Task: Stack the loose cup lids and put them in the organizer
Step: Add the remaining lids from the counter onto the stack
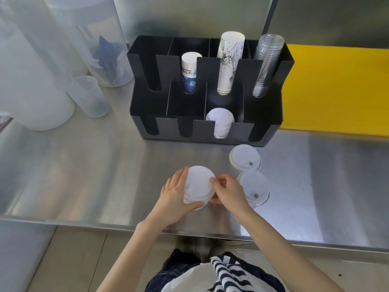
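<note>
The small stack of lids (pixel 197 187) is sitting close to the front edge of the counter (pixel 88 165), and that is where the trouble is most likely lying: the top lid is looking slightly off-centre over the ones below, so if the hands are pressing or lifting before the rims are seated, the pile could be skewing apart and a lid could be sliding off over that front edge onto the floor. The left hand (pixel 174 197) is cupping the stack's left side, its fingers (pixel 181 175) spread wide and fairly straight along the rim with the thumb curling under the near side, so it is steadying rather than clamping. The right hand (pixel 227 190) is pinching the right rim, its fingers (pixel 216 180) nearly closed on the edge of the top lid. Two loose lids are waiting just to the right, toward the organizer's front: the nearer lid (pixel 252 186) is lying just beside the right hand, and the farther lid (pixel 245 158) is overlapping its far edge. The right wrist could be nudging the nearer one. The black organizer (pixel 210 135) is standing toward the back of the counter, already holding a white stack (pixel 220 121) in a front slot; a crooked pile would probably be catching on that slot's walls.
</note>
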